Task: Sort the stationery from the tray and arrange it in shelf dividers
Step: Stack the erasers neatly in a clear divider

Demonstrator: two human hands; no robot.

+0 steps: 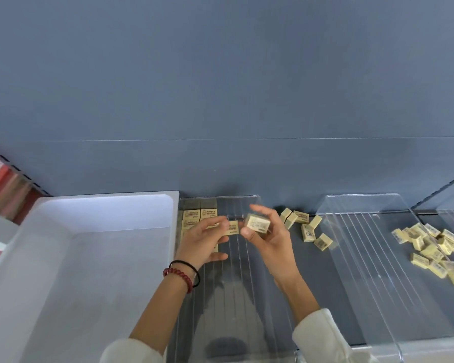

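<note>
Hands over the clear divider: right hand pinches a yellow eraser, left hand grips another eraser. Loose erasers lie just right of that divider, white tray left.

Pale yellow erasers lie heaped inside the clear divider.

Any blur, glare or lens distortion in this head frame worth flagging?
Head view: the right hand and its eraser are slightly motion-blurred; the left hand is sharper. Pale reflections streak the clear divider. Wide-angle bending curves the white tray rim and shelf edges.
</note>
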